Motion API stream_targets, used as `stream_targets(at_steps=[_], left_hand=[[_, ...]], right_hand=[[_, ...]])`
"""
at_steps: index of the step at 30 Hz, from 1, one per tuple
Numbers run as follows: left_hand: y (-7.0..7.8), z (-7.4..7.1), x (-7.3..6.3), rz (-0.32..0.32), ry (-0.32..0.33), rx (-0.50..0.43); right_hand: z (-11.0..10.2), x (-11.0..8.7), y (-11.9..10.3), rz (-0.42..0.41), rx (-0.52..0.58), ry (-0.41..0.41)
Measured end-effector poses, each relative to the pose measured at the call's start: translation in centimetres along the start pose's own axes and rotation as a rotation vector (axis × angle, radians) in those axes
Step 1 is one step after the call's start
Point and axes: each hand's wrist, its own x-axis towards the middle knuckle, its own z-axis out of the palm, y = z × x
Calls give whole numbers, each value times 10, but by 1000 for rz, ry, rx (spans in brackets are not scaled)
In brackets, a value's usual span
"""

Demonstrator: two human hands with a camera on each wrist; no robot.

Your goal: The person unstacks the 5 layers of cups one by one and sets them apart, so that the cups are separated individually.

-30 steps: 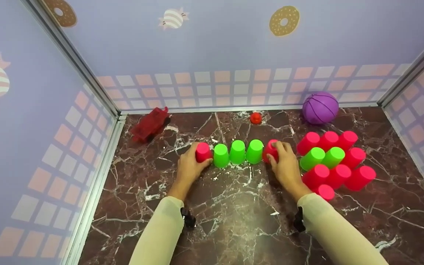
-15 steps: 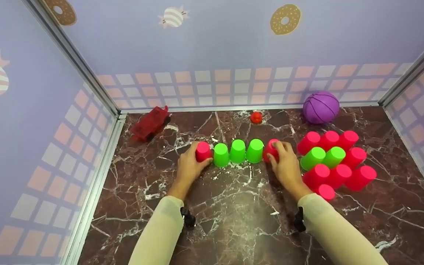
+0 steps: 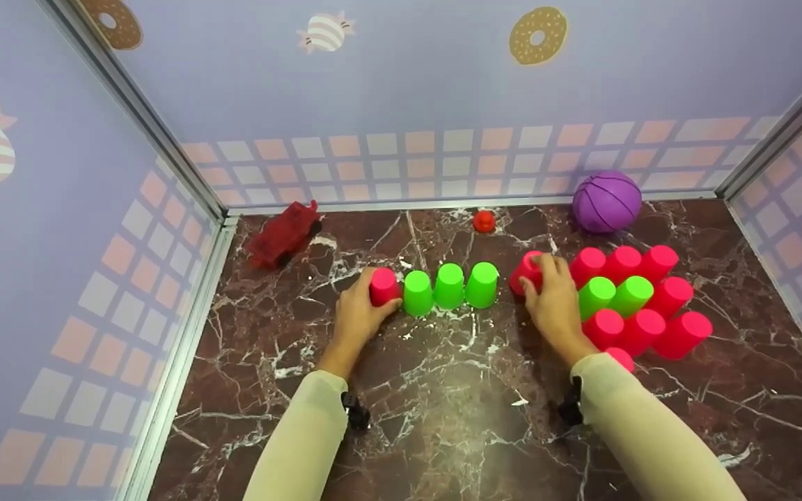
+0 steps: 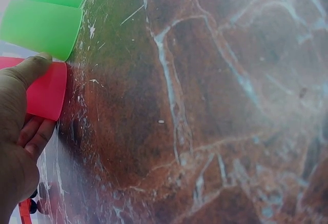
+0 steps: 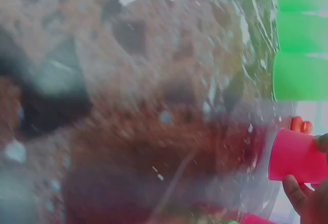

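Three upside-down green cups (image 3: 450, 286) stand in a row on the dark marbled surface. My left hand (image 3: 359, 316) grips a pink cup (image 3: 383, 287) at the row's left end, thumb on the near side and fingers behind, as the left wrist view also shows. Its rim sits right by the nearest green cup (image 4: 43, 26). My right hand (image 3: 553, 299) holds another pink cup (image 3: 526, 273), a gap away from the row's right end. In the right wrist view this pink cup (image 5: 297, 157) is pinched between thumb and fingers.
Several pink cups (image 3: 683, 334) and two green cups (image 3: 632, 296) stand grouped on the right, close beside my right hand. Along the back are a purple ball (image 3: 607, 202), a small red toy (image 3: 484, 221) and a red toy car (image 3: 284, 235). Patterned walls (image 3: 401, 83) enclose the surface.
My right hand has moved right and slightly back with its pink cup, opening a gap from the green cups. The left hand and its pink cup have stayed put.
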Motion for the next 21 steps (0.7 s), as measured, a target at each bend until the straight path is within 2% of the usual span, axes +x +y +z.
stream_targets(at_steps=[10, 14, 21], left_hand=[[0, 1, 0, -12, -7, -7], [1, 0, 0, -28, -11, 1], [0, 0, 0, -42, -23, 11]], right_hand=[[-7, 20, 6, 144, -53, -14], [-4, 22, 9, 147, -74, -45], [-1, 22, 14, 132, -79, -45]])
